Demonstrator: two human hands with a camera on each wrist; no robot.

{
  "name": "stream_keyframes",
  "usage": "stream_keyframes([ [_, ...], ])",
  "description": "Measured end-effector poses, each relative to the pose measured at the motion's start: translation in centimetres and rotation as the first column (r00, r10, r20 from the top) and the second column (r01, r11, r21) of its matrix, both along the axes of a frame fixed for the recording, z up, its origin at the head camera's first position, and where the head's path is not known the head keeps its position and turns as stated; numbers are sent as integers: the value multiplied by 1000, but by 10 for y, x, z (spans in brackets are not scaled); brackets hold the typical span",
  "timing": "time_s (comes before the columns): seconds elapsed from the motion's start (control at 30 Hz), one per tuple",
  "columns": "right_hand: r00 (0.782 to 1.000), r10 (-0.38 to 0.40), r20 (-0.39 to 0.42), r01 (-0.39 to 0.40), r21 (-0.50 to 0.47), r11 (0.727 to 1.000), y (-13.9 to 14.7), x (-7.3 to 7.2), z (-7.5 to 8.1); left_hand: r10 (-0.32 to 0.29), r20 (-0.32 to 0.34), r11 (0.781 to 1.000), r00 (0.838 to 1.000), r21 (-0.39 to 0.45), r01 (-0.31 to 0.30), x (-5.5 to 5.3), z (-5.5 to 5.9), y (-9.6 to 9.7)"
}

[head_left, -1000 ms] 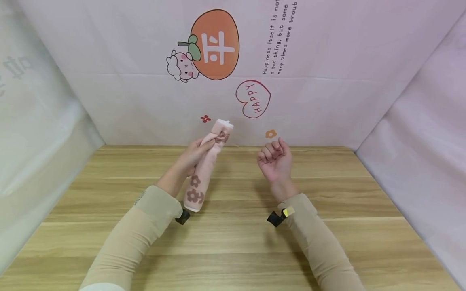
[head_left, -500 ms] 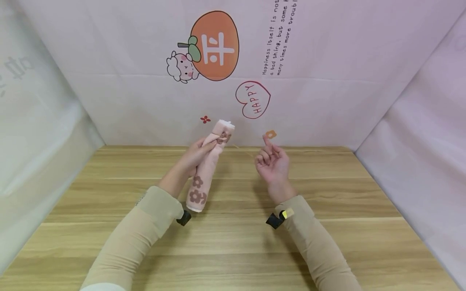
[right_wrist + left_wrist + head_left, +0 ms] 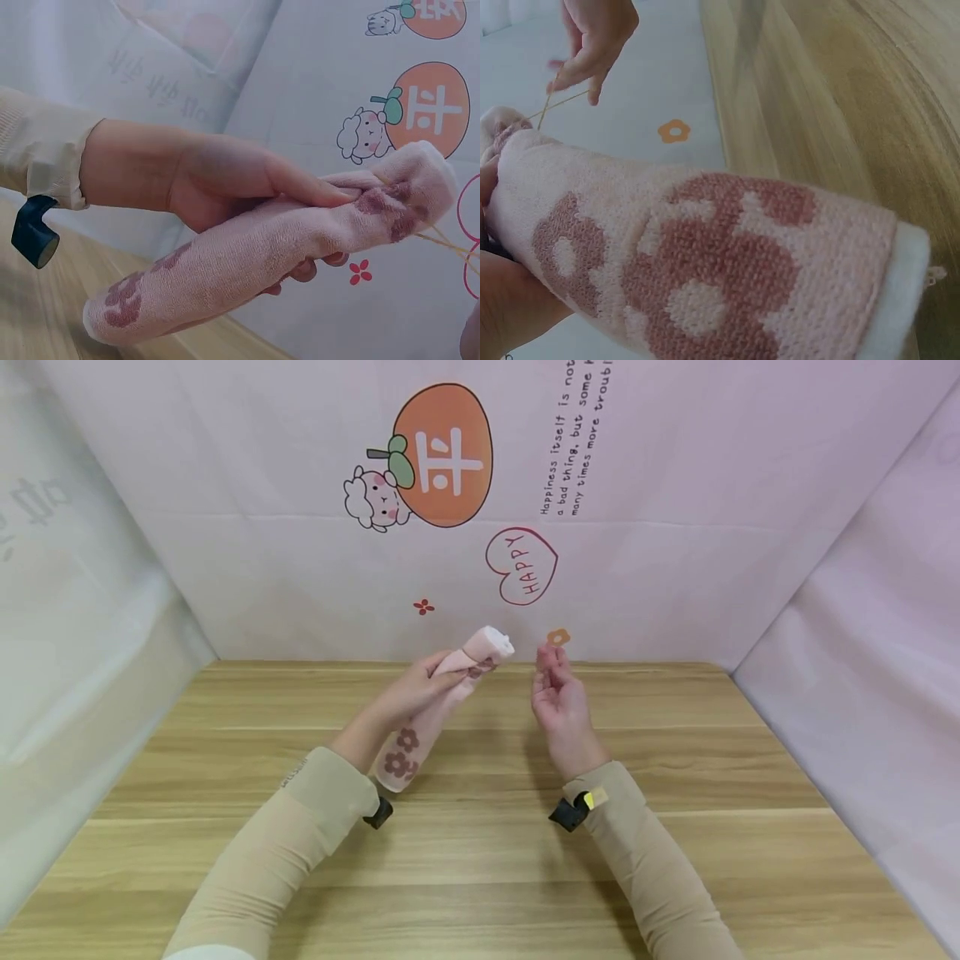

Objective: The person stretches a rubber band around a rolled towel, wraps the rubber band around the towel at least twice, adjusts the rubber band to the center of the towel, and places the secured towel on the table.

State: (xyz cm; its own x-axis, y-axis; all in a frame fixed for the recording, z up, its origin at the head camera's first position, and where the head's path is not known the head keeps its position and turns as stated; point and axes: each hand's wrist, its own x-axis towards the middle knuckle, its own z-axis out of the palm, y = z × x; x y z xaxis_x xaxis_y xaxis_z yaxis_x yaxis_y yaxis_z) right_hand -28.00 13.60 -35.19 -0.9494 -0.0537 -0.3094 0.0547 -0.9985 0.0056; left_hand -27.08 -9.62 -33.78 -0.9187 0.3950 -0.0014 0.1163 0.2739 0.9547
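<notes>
The left hand [image 3: 415, 692] grips a rolled, flower-patterned pink towel [image 3: 432, 718], slanting mid-frame above the worktop [image 3: 480, 860]. Further right, the right hand [image 3: 566, 708] hooks its fingers in a thin elastic band [image 3: 547, 107] reaching the towel's upper end. Stretching the band seems the current step; next likely calls for steady tension. No container shows.

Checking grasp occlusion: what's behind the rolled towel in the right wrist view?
Fingertips of the left hand show below the rolled towel, with tabletop and backdrop farther back. The rest of those fingers is covered.
</notes>
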Motion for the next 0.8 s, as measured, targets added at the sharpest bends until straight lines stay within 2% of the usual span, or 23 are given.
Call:
stream_keyframes([
  [0.1, 1000, -18, 9, 17, 45, 999, -2, 2, 1, -29, -15, 999, 999, -14, 29, 2, 0, 3],
  [0.2, 1000, -11, -20, 13, 126, 992, -5, 5, 2, -44, -17, 999, 999, -15, 44, 3, 0, 5],
  [0.33, 996, 17, -93, 12, 301, 954, -7, 10, 2, -53, -32, 998, 998, -33, 52, 4, 0, 5],
  [0.4, 990, 42, -137, 18, 410, 912, -8, 12, 1, -56, -35, 998, 998, -37, 54, 4, -2, 5],
  [0.57, 959, 141, -245, 58, 659, 750, -9, 15, -1, -40, -32, 999, 999, -32, 39, 3, -4, 4],
  [0.67, 933, 235, -272, 46, 739, 672, -8, 16, -2, -30, -45, 999, 999, -37, 28, 3, -4, 3],
  [0.8, 890, 382, -250, -22, 811, 584, -4, 17, -3, -27, -96, 993, 995, -117, 16, 5, -3, 2],
])
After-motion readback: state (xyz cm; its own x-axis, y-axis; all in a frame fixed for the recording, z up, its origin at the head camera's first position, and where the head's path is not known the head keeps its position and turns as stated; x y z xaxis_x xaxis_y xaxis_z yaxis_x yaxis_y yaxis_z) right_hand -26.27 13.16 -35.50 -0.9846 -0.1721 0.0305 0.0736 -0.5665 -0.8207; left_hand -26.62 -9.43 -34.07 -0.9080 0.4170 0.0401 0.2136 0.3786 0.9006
